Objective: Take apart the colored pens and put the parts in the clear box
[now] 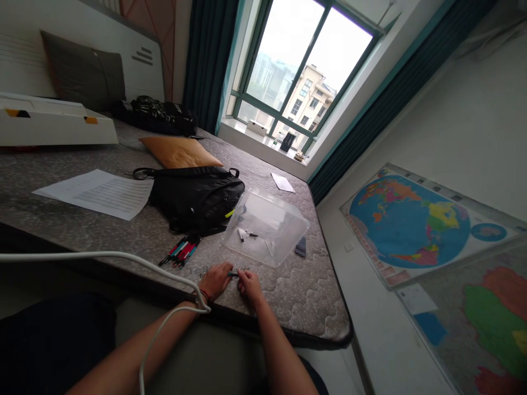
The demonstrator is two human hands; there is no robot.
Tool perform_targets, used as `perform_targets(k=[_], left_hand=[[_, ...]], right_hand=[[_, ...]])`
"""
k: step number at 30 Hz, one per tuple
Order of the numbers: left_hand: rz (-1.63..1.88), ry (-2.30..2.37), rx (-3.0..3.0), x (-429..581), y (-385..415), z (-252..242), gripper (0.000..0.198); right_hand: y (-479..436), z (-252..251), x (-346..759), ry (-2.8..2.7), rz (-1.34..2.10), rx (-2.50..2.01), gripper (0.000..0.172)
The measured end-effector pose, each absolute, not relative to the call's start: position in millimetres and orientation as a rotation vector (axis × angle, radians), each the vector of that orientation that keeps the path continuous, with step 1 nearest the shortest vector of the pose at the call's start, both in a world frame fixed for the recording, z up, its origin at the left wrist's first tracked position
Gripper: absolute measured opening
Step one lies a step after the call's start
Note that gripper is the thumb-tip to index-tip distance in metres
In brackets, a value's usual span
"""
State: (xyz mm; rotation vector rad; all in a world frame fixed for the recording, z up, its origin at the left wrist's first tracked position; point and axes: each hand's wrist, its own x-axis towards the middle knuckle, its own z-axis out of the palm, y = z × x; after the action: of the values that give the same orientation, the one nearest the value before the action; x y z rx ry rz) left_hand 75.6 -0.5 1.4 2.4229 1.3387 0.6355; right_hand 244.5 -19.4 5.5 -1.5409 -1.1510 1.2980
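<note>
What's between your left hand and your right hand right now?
In the head view, a small dark part lies between the left hand and the right hand, at their fingertips; it is too small to identify.

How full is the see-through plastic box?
Nearly empty: only a small white piece and a thin dark piece show inside the see-through plastic box.

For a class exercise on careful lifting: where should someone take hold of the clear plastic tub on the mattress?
Grip the rim of the clear plastic tub along its near edge, coming from the person's side, where the left hand and right hand are. That straight edge looks easiest to hold. Lift level, since small pieces appear to lie loose inside.
</note>
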Motion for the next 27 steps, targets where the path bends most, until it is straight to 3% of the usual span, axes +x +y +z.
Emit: perform_targets(k=[10,19,27], left_hand=[[0.695,1.320,2.481,75.5,0.1,0.9,0.015],[0.605,1.313,2.453,75.1,-0.2,6.4,0.025],[0.553,1.302,2.491,75.8,-0.5,7.2,0.032]], right_hand=[[-13.7,-3.9,248.4,-0.964,1.179,-1.553,0.039],[-15.5,7.3,249.0,-1.064,1.299,-1.595,0.051],[-14.7,8.8,251.3,-1.018,1.329,-1.579,0.046]])
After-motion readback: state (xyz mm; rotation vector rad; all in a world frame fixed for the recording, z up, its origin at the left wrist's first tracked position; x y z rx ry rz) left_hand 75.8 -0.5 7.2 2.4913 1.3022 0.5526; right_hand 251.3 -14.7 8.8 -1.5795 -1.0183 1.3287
